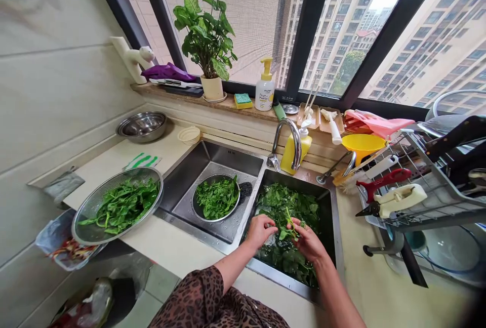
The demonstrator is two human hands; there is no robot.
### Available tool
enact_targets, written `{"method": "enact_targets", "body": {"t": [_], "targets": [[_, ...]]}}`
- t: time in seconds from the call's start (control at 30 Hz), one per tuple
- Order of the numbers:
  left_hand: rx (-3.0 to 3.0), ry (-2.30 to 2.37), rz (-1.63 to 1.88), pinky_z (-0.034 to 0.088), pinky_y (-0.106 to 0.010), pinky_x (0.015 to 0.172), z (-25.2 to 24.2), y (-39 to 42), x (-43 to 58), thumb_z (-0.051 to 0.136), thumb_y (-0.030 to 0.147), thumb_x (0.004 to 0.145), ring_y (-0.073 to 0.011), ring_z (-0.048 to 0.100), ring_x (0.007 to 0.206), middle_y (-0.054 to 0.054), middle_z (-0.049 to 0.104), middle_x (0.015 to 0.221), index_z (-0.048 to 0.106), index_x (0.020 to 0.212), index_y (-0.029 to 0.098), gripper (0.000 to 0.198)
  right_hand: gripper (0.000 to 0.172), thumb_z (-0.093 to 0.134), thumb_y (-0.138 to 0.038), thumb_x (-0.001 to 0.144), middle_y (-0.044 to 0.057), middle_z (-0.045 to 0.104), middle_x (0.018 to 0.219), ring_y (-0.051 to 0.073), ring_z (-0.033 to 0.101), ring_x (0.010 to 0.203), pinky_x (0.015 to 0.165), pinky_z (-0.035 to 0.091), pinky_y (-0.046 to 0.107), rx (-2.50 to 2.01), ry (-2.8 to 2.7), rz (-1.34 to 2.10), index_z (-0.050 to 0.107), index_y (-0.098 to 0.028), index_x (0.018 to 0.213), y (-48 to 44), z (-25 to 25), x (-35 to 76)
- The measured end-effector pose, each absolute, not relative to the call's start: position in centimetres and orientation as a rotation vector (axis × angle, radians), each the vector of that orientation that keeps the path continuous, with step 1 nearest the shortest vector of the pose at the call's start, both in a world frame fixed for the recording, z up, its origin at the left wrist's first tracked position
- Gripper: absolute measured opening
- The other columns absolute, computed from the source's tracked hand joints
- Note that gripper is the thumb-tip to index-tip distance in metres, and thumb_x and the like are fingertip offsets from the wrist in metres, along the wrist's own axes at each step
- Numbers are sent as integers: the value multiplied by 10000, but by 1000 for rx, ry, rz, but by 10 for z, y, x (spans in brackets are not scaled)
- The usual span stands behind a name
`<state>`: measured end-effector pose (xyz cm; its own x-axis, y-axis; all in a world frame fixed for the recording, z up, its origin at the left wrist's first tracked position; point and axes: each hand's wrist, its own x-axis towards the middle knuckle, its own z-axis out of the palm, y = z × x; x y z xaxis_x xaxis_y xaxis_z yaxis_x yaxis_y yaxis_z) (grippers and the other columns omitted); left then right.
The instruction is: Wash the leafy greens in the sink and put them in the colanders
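Observation:
Above the right sink basin [337,227], my right hand [309,242] pinches a sprig of leafy greens [285,232], its pale stem pointing up. My left hand [261,232] is just left of the sprig, thumb and fingers drawn together; whether anything small is between them I cannot make out. Below both hands, loose leafy greens [290,196] float in the water that fills the basin. In the left basin [220,163] stands a round metal bowl [193,206] with more picked greens. A mesh colander [85,206] of greens rests on the counter at the left.
A curved faucet [288,125] rises behind the basins beside a yellow soap bottle [290,153]. At the right, a wire rack [417,151] holds scissors [402,197] and knives. Metal bowls [142,128] stand back left; a potted plant [207,39] is on the sill.

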<state>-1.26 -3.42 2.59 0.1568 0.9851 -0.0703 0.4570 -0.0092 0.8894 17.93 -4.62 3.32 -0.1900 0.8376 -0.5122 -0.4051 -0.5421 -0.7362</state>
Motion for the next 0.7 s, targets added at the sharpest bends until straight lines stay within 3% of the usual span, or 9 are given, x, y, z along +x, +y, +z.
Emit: {"method": "enact_targets", "body": {"t": [0.17,0.33,0.5,0.7], "targets": [[1249,1154,658,350,-230,567,43,-41,-6,611,454,684,-99,454,540,-6,571,583,672,664,121,339,285,703,-323,647,17,633,771,132,554,633,501,399,222,-1070,-513,1862,616,-214,895,-49,49,163],[539,914,673,373,-219,598,47,-43,-2,587,607,657,-69,478,572,-30,610,755,640,849,131,517,243,685,-356,674,-3,594,743,123,532,648,492,358,202,-1089,-641,1849,607,-213,855,-50,61,156],[368,828,767,396,-236,638,54,-42,1,735,437,591,-91,528,622,-15,591,707,613,797,128,391,296,684,-421,657,4,597,735,120,509,626,559,370,232,-1202,-894,1786,602,-192,827,-54,73,153],[432,885,833,371,-204,592,66,-41,-2,809,275,478,-52,473,564,34,537,642,589,708,122,353,317,612,-479,702,-5,532,658,123,437,599,557,347,239,-1368,-1314,1408,589,-169,763,-51,76,153]]}}
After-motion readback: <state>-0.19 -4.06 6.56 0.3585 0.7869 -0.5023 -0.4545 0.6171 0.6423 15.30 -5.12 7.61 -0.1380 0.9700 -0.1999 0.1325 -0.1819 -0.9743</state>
